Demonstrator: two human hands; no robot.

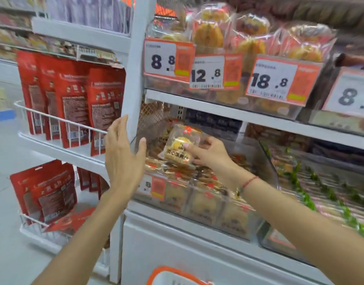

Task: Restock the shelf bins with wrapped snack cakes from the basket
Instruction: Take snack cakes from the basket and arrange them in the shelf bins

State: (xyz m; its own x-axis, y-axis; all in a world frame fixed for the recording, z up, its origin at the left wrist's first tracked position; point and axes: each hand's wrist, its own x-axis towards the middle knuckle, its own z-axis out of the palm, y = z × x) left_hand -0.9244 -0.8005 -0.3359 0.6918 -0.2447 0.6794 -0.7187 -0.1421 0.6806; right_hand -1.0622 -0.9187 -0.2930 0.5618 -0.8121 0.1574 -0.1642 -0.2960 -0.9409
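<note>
My right hand grips a wrapped snack cake, a clear pack with a yellow cake and dark lettering, held tilted just above the clear shelf bin on the lower shelf. That bin holds several similar wrapped cakes. My left hand is raised beside the bin's left end, fingers spread and empty, close to the white shelf post. The orange rim of the basket shows at the bottom edge, below the shelf.
The upper shelf carries bins of wrapped cakes behind price tags reading 8.8, 12.8 and 18.8. Red pouches hang in white wire racks on the left end. A bin with green-trimmed packs sits to the right.
</note>
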